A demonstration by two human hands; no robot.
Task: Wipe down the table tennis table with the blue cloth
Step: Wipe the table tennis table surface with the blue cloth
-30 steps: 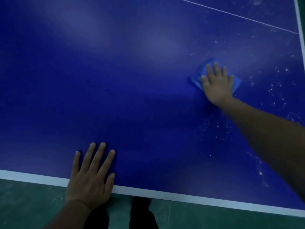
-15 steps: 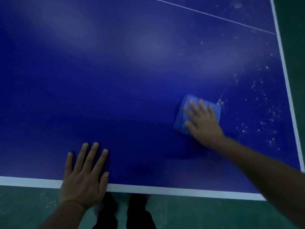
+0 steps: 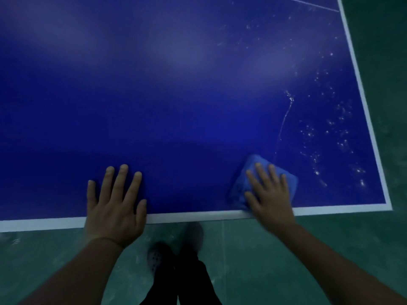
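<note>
The dark blue table tennis table (image 3: pixel 176 106) fills most of the view, with a white border along its near and right edges. A folded blue cloth (image 3: pixel 242 186) lies close to the near edge, not far from the right corner. My right hand (image 3: pixel 269 194) presses flat on the cloth with straight, spread fingers, its heel over the white line. My left hand (image 3: pixel 115 201) rests flat on the table at the near edge, fingers spread, holding nothing. White specks and a thin streak (image 3: pixel 284 119) mark the surface right of the cloth.
Green floor (image 3: pixel 374 238) runs along the near and right sides of the table. My dark trouser legs and a shoe (image 3: pixel 158 258) show below the table's near edge, between my arms. A thin white centre line (image 3: pixel 308 3) crosses the far right corner.
My right hand has dragged the cloth from the far right part of the table toward me, down to the near edge. The left hand has stayed planted at the edge.
</note>
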